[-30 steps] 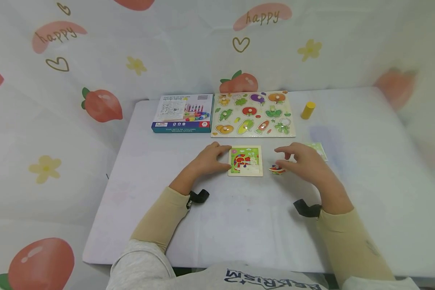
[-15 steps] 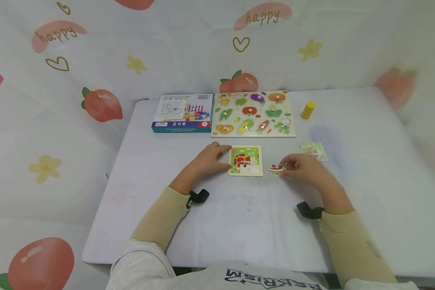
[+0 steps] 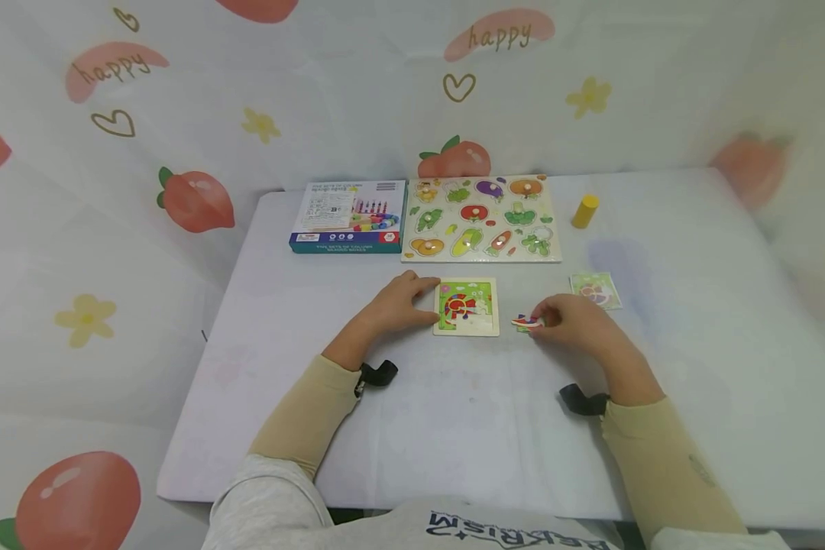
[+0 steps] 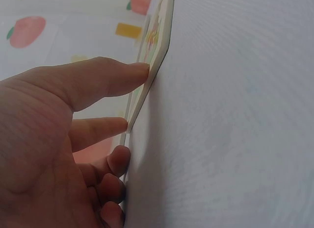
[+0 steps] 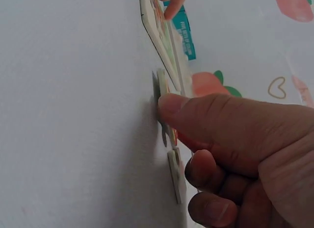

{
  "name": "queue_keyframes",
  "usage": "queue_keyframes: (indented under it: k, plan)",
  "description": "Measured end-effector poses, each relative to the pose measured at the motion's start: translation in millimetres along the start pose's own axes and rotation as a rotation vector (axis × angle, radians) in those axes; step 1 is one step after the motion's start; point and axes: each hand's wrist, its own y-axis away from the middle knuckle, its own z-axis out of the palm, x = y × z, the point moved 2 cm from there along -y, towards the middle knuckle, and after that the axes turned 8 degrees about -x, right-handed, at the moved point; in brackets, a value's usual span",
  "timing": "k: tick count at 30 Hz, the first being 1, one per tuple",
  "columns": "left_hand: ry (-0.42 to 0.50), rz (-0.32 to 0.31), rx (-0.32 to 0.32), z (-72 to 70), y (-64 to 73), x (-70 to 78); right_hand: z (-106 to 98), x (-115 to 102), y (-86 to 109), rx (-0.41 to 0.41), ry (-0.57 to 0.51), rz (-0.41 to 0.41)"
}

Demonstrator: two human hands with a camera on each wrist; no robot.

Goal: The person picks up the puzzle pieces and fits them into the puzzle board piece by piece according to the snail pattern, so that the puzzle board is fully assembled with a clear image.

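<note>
A small wooden jigsaw board [image 3: 496,307] with a colourful snail picture on green lies in the middle of the table, a pale gap at its lower right. My left hand [image 3: 392,309] touches its left edge with thumb and index finger spread and fairly straight; the other fingers curl in loosely. To the right of the board, my right hand [image 3: 577,325] pinches a red, white and blue puzzle piece [image 3: 525,321] between thumb and index finger. In the right wrist view another puzzle piece [image 5: 173,176] shows beneath the curled fingers.
A green picture card [image 3: 601,289] lies beyond my right hand. Along the back are a boxed bead set [image 3: 347,216], a vegetable peg board [image 3: 450,229] and an upright yellow cylinder [image 3: 585,211]. A patterned cloth hangs behind the table.
My right hand came down and toward me onto the puzzle pieces, closing thumb and index finger on one and uncovering the picture card. The left hand stayed at the board.
</note>
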Motion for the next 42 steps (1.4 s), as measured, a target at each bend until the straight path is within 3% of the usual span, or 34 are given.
queue_keyframes:
  k: [14,22,31,42]
  plan:
    - [-0.006,-0.014,0.002,0.5,1.7,2.5,-23,-14,19.1,0.104,-0.018,-0.029]
    - [-0.011,-0.021,0.000,0.8,0.8,2.0,-33,-29,25.6,0.120,-0.012,-0.043]
    - [-0.009,-0.013,-0.005,-0.7,1.6,3.7,-37,-47,26.4,0.157,0.009,-0.120]
    - [0.002,-0.018,0.002,1.5,0.3,1.3,-30,-70,13.2,0.099,0.026,-0.144]
